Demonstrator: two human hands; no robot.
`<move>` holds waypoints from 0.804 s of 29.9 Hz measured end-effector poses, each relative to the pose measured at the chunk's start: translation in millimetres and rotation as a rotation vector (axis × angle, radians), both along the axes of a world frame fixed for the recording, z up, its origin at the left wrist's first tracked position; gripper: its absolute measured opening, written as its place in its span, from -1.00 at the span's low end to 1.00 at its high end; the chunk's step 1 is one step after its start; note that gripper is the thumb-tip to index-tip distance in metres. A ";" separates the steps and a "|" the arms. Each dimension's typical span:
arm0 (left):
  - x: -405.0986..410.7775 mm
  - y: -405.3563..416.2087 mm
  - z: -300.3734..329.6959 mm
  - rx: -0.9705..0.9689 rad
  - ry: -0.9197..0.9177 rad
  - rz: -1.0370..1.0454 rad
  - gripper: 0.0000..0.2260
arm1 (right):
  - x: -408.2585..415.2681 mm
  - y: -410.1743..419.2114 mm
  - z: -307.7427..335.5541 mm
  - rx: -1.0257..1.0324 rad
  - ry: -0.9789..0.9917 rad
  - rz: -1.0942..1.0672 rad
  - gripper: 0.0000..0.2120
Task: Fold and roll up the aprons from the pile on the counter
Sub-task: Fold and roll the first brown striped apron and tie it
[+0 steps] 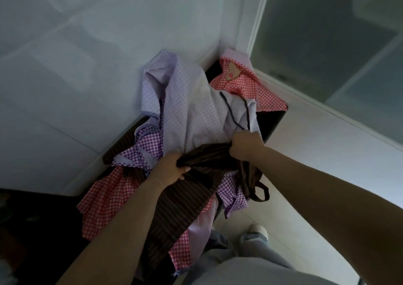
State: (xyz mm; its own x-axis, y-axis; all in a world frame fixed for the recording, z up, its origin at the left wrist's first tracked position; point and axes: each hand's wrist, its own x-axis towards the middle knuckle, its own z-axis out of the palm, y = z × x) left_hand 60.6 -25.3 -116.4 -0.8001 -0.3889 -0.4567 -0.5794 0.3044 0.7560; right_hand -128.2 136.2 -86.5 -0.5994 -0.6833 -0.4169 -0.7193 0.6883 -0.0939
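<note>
In a white-walled corner, the table (272,123) carries piled aprons. The brown apron (185,195) is gripped by curled fingers of the left hand (174,164) and right hand (245,145); tangled straps (257,193) could likely drag the lilac apron (192,110) off.

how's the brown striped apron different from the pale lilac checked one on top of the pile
The brown striped apron is dark with thin pinstripes; the pale lilac checked apron is light with a fine check. The left hand and right hand both grip the brown one's bunched edge, while the lilac one lies loose. The brown one hangs over the counter's front; the lilac one is heaped toward the wall corner. Both are crumpled and unfolded.
</note>
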 end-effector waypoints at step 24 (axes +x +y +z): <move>-20.2 7.1 20.3 -0.210 -0.125 0.029 -0.61 | -94.4 7.3 49.3 -0.273 -0.375 -0.568 -0.57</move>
